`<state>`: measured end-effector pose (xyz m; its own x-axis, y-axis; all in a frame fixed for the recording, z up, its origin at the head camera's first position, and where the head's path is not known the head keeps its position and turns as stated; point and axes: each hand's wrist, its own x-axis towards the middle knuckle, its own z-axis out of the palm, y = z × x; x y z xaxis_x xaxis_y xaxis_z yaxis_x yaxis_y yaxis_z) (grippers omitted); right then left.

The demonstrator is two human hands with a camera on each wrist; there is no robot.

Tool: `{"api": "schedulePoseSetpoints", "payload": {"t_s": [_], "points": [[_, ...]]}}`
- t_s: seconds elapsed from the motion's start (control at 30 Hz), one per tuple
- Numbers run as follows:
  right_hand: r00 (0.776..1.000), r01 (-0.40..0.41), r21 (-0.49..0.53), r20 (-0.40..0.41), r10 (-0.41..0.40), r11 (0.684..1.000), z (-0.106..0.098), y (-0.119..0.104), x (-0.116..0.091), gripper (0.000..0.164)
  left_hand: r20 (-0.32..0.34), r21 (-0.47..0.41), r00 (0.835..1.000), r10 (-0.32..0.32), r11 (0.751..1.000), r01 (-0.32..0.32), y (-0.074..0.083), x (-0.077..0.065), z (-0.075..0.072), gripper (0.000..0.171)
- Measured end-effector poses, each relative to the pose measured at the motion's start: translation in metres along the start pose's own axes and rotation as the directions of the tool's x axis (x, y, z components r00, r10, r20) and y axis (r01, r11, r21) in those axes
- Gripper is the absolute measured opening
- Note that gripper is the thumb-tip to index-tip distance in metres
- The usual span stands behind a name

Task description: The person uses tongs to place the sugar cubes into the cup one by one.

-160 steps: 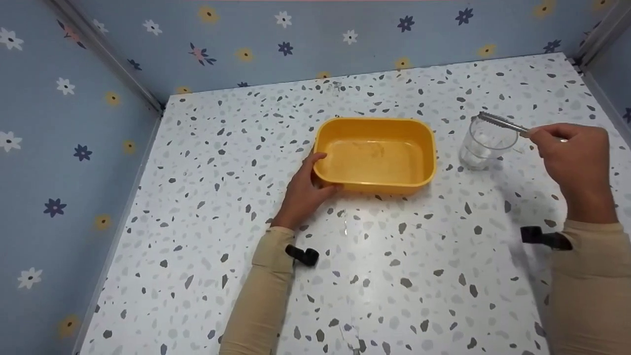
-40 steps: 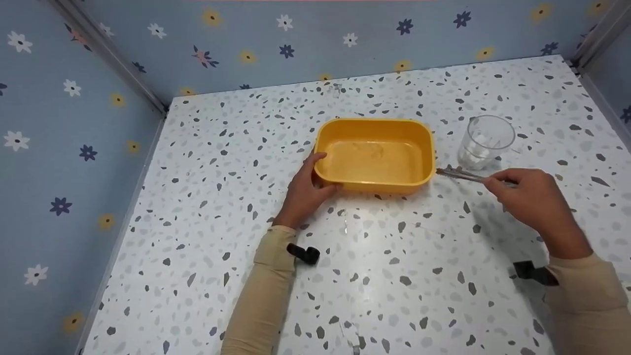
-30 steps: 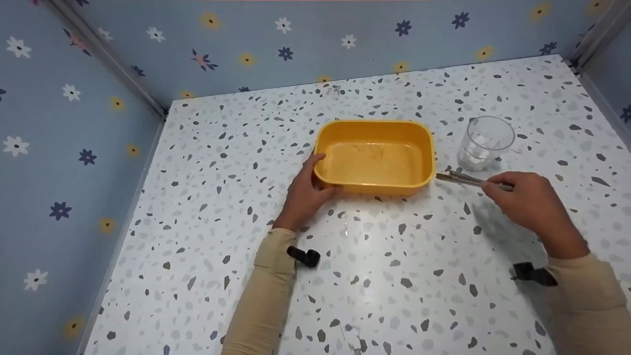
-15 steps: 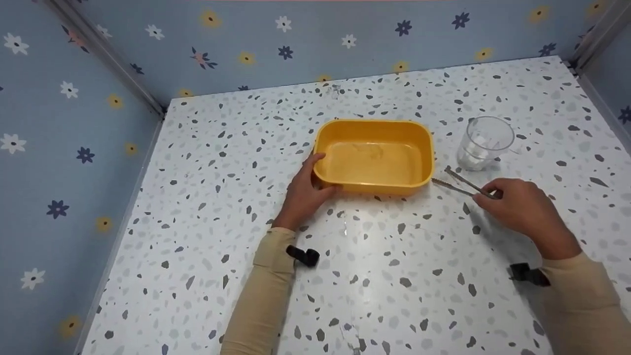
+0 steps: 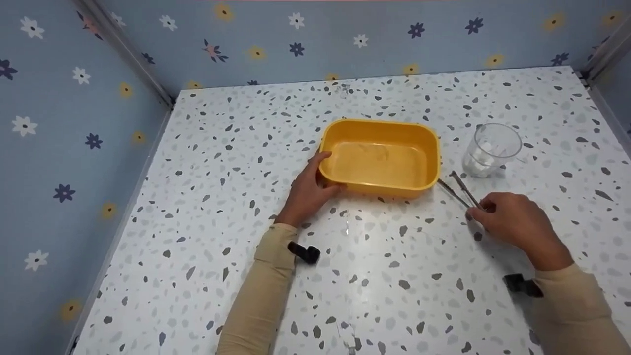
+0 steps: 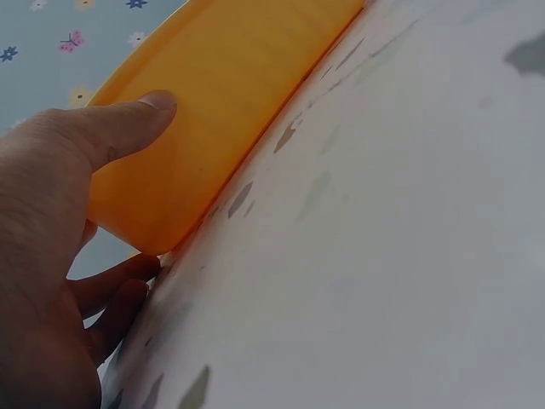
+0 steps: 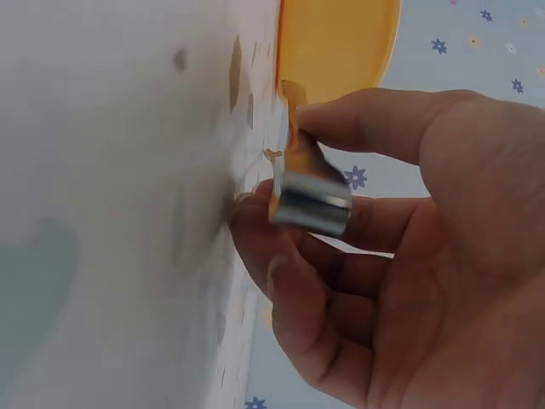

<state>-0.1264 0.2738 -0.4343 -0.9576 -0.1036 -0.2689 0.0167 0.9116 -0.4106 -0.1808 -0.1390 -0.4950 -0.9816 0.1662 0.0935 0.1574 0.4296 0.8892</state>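
A yellow rectangular tub [image 5: 384,162] with rounded corners stands on the speckled table. My left hand [image 5: 308,192] grips its left end, a fingertip over the rim. In the left wrist view my thumb [image 6: 136,123] presses the tub's outer wall, while other fingers bend near its bottom corner. Beyond the tub's right end, my right hand [image 5: 515,224] holds metal tongs [image 5: 464,190] low over the table. Their two serrated arms are spread, nothing between them, tips by the tub's near right corner. The right wrist view shows the tongs' bent end [image 7: 313,204] between thumb and curled fingers.
A clear glass cup [image 5: 493,148] with white pieces [image 5: 481,159] in its bottom stands right of the tub, behind the tongs. Flower-patterned panels [image 5: 355,44] rise along the back and sides of the table [image 5: 236,158].
My right hand has come from above the glass cup down toward the table's front. The tongs' arms have gone from nearly together to spread. My left hand stays at the tub.
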Motion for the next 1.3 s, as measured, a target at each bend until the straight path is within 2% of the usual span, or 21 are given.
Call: {"api": "schedulePoseSetpoints", "payload": {"t_s": [0.13, 0.37, 0.63, 0.9, 1.1, 1.3], "points": [[1.0, 0.001, -0.002, 0.019, -0.001, 1.0, 0.005, 0.0012, 0.0001, 0.038, -0.009, 0.021, 1.0, -0.014, 1.0, 0.014, -0.002, -0.0005, 0.0007, 0.085], [0.999, -0.003, -0.013, 0.038, 0.003, 1.0, 0.0004, 0.0023, -0.0008, 0.035, -0.012, -0.027, 1.0, 0.002, 1.0, -0.002, -0.0009, 0.0014, 0.0029, 0.085], [0.999, 0.002, -0.01, 0.037, -0.002, 1.0, 0.0026, 0.0011, -0.0029, 0.035, -0.004, -0.025, 1.0, 0.002, 1.0, -0.002, -0.0018, -0.0005, 0.0026, 0.085], [0.999, -0.008, 0.024, 0.048, 0.007, 1.0, -0.0002, 0.0004, -0.0046, 0.036, -0.013, -0.014, 1.0, -0.003, 1.0, 0.003, 0.0002, -0.0003, 0.0052, 0.085], [0.999, -0.003, 0.019, 0.032, 0.003, 1.0, -0.0005, -0.0004, -0.0049, 0.039, -0.012, 0.026, 1.0, -0.021, 0.999, 0.022, 0.0021, -0.0022, 0.0061, 0.085], [0.999, 0.003, 0.019, 0.032, -0.003, 1.0, -0.0023, -0.0054, -0.0027, 0.038, -0.011, 0.004, 1.0, 0.014, 1.0, -0.014, 0.0016, 0.0006, 0.0034, 0.086]]}}
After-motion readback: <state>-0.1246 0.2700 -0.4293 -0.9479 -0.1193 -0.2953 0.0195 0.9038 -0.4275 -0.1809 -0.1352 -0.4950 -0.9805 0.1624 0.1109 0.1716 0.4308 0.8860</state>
